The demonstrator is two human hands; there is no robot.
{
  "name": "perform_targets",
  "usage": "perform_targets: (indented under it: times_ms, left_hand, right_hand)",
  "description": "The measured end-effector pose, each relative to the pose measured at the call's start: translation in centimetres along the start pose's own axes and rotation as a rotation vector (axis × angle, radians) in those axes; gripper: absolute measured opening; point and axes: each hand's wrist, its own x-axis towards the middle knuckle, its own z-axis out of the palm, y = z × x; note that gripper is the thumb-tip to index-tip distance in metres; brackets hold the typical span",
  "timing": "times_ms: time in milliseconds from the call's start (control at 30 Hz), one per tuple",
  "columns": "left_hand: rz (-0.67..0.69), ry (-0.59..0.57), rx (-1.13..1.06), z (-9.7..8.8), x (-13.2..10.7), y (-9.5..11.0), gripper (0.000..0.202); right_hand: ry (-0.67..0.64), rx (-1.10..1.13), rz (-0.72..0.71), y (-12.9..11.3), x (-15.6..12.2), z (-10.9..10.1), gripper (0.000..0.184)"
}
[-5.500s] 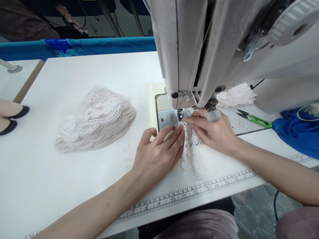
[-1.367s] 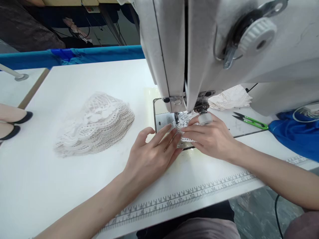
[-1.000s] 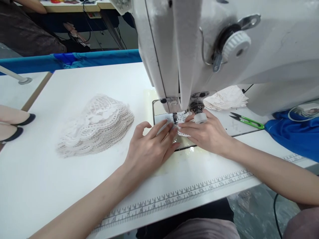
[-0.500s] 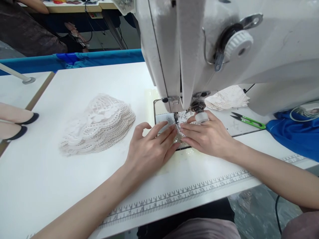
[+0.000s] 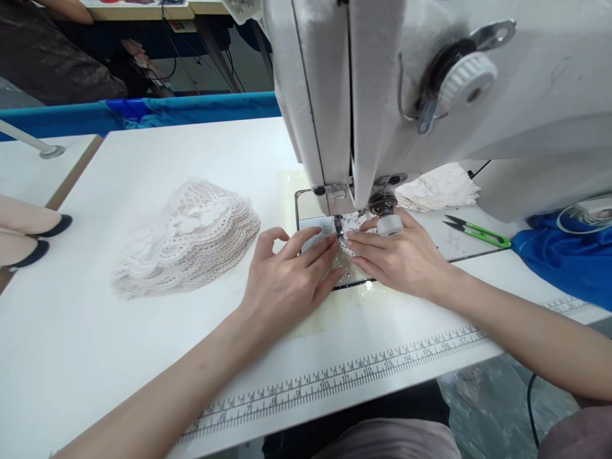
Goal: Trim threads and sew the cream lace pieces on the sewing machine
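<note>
A white industrial sewing machine (image 5: 406,95) fills the upper right. Under its presser foot (image 5: 338,227) lies a small white lace piece (image 5: 354,223), mostly covered by my hands. My left hand (image 5: 287,280) rests flat on the metal needle plate (image 5: 315,228), fingers stretched toward the foot and touching the lace edge. My right hand (image 5: 401,258) lies flat on the lace just right of the foot, fingers extended and pressing it down. The two hands' fingertips nearly meet at the needle.
A stack of white lace pieces (image 5: 186,236) sits on the white table (image 5: 119,344) to the left. More lace (image 5: 437,188) lies behind the machine. Green thread snips (image 5: 478,232) and blue cloth (image 5: 568,258) are at right. A printed ruler (image 5: 363,376) runs along the front edge.
The lace has fed backward under the presser foot; far less of it shows in front than 5.5 s ago. Both hands crept forward toward the needle.
</note>
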Motion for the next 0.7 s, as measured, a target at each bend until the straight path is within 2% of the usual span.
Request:
perform_targets:
  times_ms: [700]
  left_hand:
    - [-0.073, -0.072, -0.066, 0.45, 0.24, -0.84, 0.021]
  right_hand:
    - [-0.055, -0.064, 0.029, 0.35, 0.13, 0.40, 0.026]
